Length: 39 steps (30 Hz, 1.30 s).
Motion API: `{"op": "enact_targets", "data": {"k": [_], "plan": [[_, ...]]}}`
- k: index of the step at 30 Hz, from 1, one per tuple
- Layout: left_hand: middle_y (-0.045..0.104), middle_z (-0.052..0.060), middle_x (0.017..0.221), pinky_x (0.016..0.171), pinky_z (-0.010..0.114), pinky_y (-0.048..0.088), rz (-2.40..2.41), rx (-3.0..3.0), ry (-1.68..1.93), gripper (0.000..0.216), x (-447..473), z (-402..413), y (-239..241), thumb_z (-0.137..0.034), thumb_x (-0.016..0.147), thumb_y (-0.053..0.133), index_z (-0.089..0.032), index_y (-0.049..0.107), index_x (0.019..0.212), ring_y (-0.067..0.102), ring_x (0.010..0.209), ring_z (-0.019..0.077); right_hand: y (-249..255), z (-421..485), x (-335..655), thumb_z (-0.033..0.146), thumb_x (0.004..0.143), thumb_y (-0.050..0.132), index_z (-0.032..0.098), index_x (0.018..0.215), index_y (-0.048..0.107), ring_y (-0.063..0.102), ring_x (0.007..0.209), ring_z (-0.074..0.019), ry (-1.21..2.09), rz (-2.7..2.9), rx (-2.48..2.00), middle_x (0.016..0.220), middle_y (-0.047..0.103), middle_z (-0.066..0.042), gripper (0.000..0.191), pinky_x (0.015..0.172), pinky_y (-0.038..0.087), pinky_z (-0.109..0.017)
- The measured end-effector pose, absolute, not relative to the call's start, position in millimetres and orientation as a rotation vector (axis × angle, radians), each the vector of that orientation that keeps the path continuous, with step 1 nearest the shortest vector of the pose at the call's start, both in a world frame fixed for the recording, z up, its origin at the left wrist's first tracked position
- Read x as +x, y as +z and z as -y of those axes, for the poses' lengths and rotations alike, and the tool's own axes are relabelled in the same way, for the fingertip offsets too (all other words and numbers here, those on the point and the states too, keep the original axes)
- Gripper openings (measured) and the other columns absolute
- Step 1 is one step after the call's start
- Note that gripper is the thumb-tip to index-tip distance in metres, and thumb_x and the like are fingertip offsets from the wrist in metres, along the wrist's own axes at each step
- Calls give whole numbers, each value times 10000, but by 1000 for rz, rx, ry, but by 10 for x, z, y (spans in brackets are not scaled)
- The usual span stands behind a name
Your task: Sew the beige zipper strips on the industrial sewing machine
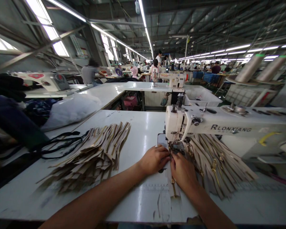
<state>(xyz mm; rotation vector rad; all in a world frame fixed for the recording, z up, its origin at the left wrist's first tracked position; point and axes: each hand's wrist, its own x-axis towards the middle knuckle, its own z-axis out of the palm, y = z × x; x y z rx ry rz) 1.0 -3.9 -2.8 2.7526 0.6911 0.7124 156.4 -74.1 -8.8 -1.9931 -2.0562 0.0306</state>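
A beige zipper strip (pixel 173 190) with gold teeth lies lengthwise under the front of a white sewing machine (pixel 181 124), its near end towards me on the table. My left hand (pixel 155 159) is at the strip's left side, fingers curled and pressed together at its edge close to the needle area. From the right, my right hand (pixel 184 170) pinches the same strip, thumb and fingertips meeting near the presser foot. The fingertips partly hide the spot where the strip goes under the foot. Both hands nearly touch each other.
A pile of zipper strips (pixel 109 143) spreads on the table's left; another bundle (pixel 216 162) lies right, under the machine arm. Dark straps (pixel 66 143) and a white plastic bag (pixel 71 109) are farther left. Behind stand a white bin (pixel 202 97), thread cones (pixel 250 68) and other people.
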Motion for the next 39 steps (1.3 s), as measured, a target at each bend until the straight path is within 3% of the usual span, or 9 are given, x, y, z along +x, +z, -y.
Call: {"op": "enact_targets", "data": {"k": [26,33,39], "plan": [[675,98,959,863,334,504,-745,2750,671,238,29,54,-13,-214,943,483,-140,696,1018,596,955,224,-103,728,1542,183,941,379,126,1240,618,676,906,-223,4,2066,-1997,1070,691,-119,387,731,497,-307],[655,89,907,808,324,522,-1027,2695,283,185,-39,198,313,-102,841,513,-152,686,883,638,864,219,-118,810,1367,138,905,403,111,1218,631,663,909,-206,21,2163,-1843,991,699,-104,388,754,491,-279],[609,135,1015,815,354,515,-1419,2534,145,198,-92,564,333,-129,842,523,-108,567,1034,611,942,253,-186,837,1364,148,928,369,106,1289,578,655,988,-210,75,2165,-1752,1065,696,-106,419,840,504,-300]]}}
